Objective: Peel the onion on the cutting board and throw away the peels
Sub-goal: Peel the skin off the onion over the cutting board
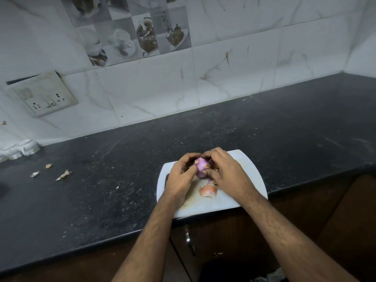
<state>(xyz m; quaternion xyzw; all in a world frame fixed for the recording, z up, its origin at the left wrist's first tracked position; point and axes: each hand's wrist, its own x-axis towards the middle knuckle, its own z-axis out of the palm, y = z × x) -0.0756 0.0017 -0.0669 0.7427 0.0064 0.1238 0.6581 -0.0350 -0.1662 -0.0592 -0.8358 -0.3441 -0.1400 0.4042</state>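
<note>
Now, grip: left hand (179, 171) and right hand (225, 169) both curl round the half-peeled purple onion (201, 166), held just above the white plastic cutting board (250, 171), lower centre of the frame.
Peel: a papery orange-brown peel shell (208, 191) lies on the board under the right wrist.
Risk: the slick bulb may slip free; scraps may drop off the counter edge.
Around: dry skin flakes (64, 175) at left on the black speckled counter (122, 159); no bin visible.

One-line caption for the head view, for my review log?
Both hands, left hand and right hand, grip a partly peeled onion over a white cutting board; a loose peel lies below.
</note>
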